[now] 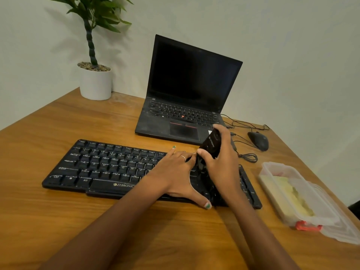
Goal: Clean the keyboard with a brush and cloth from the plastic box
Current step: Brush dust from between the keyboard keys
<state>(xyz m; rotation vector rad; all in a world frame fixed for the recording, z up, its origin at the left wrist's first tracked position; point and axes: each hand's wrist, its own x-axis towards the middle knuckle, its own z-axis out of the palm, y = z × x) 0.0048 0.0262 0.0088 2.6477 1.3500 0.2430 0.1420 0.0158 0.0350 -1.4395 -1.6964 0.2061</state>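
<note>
Black brush (211, 144) tilted, long axis up-right, bristles down on keyboard (101, 166); right hand (220, 162) grips it, left hand (175, 172) flat, fingers spread on keys.

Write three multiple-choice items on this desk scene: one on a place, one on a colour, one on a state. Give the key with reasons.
1. Where is the plastic box?
A. right of the keyboard
B. behind the laptop
C. beside the plant pot

2. What colour is the plant pot?
A. black
B. white
C. orange

3. What is the right hand doing?
A. lying flat on the table
B. holding the mouse
C. gripping a black brush

Key: 1 A, the box sits by the keyboard's right end. 2 B, the pot is plainly white. 3 C, the fingers curl round the brush over the keys, while the left hand rests flat on the keyboard.
</note>
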